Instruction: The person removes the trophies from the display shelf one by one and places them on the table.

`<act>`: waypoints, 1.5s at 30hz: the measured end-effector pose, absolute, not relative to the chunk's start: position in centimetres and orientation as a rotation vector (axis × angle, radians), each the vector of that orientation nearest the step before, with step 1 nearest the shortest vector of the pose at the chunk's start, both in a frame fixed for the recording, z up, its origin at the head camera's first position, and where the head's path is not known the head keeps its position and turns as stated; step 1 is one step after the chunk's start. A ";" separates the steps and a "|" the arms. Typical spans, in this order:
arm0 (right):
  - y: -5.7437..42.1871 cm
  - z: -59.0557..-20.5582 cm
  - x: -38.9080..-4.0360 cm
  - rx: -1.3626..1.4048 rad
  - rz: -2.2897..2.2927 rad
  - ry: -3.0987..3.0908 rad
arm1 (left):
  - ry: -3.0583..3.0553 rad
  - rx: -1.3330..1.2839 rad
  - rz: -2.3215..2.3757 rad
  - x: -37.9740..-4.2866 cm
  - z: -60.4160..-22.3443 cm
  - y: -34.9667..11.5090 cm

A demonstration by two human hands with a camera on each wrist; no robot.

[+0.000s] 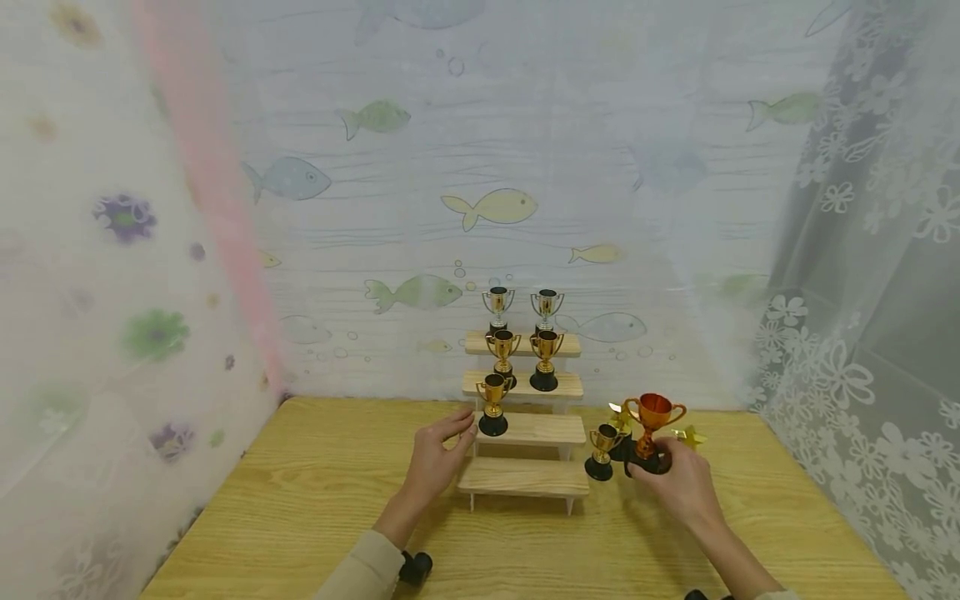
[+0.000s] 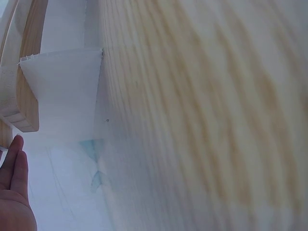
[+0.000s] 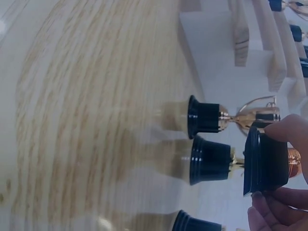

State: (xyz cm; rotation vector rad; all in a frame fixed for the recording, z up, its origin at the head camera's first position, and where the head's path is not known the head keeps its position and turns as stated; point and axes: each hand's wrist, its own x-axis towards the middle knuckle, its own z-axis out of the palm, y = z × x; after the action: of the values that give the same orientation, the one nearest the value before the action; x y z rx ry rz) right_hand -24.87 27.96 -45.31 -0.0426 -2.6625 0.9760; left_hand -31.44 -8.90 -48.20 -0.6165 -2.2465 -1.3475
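My right hand (image 1: 684, 483) grips a bronze-orange trophy cup (image 1: 654, 412) by its black base, thumb on one side and fingers on the other. In the right wrist view that base (image 3: 267, 163) is held off the tabletop. My left hand (image 1: 437, 454) is beside the left end of a stepped wooden display stand (image 1: 525, 477), its fingers extended and holding nothing. Close to those fingertips, a gold trophy cup (image 1: 493, 404) stands on the second step from the bottom. In the left wrist view, the fingers (image 2: 19, 173) reach up near the stand's edge.
Two gold cups (image 1: 547, 360) stand one step higher, and two silver-toned cups (image 1: 498, 308) on top. Right of the stand are a small gold cup (image 1: 602, 452) and two star trophies (image 1: 690, 435), partly hidden. A fish-print curtain (image 1: 495, 208) hangs behind the table (image 1: 300, 492).
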 end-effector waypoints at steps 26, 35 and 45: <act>28.2 -47.4 -26.1 -0.073 0.954 -2.788 | -2.217 -0.639 -1.360 -31.2 -48.1 -8.9; 28.1 -48.0 -26.7 -0.082 0.937 -2.795 | -2.225 -0.622 -1.374 -31.2 -48.1 -8.9; 28.0 -48.4 -26.9 -0.076 0.923 -2.809 | -2.240 -0.620 -1.373 -31.4 -48.2 -8.9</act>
State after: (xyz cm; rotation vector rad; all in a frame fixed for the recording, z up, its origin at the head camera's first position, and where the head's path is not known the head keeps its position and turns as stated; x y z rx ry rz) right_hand -26.93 27.99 -48.39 -0.0763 -2.8088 0.9229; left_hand -31.42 -8.91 -48.18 -0.6204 -2.2400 -1.3729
